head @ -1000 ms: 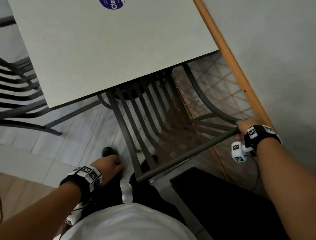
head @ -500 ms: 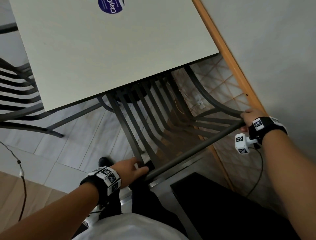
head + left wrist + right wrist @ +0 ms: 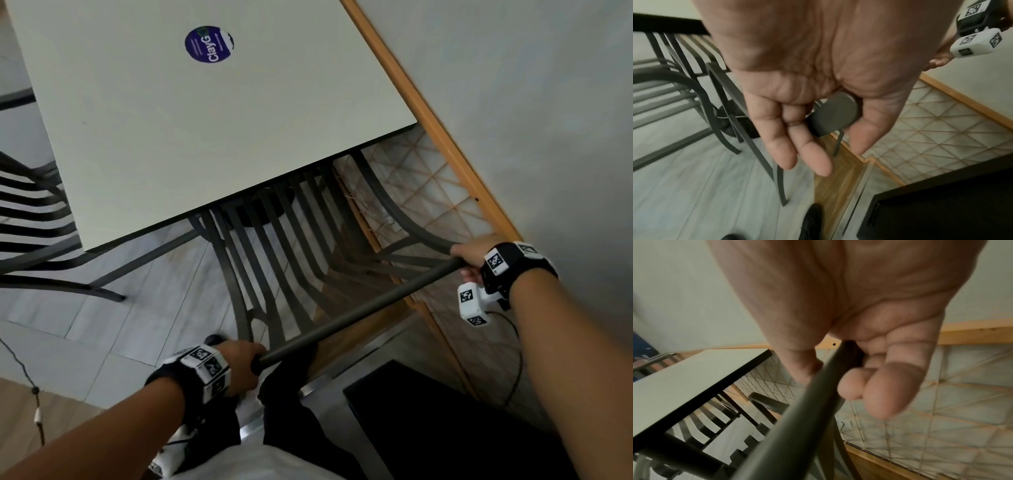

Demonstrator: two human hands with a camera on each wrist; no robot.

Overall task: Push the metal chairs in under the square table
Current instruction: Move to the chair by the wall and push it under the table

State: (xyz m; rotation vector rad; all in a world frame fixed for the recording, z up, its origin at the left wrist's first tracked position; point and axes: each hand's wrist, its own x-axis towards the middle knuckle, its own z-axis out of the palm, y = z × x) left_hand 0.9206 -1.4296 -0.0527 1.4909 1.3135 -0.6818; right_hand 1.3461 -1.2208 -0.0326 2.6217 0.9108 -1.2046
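Observation:
A dark metal chair [image 3: 284, 260] with a slatted seat stands in front of me, the front of its seat under the white square table [image 3: 205, 130]. Its round top rail [image 3: 359, 308] runs across between my hands. My left hand [image 3: 245, 358] holds the rail's left end; in the left wrist view the end cap [image 3: 834, 113] sits between thumb and fingers. At the right end, my right hand [image 3: 471, 255] grips with fingers curled round the rail [image 3: 797, 418]. A second metal chair [image 3: 34, 222] stands at the table's left side, partly under it.
A wall with a wooden trim [image 3: 428, 113] runs close along the right of the table and chair. A black box-like unit [image 3: 445, 428] sits at the lower right by my legs. A thin cable [image 3: 20, 370] lies on the floor at the left.
My left hand came up from beside my leg to the rail's left end and took hold of it. The right hand kept its grip on the right end.

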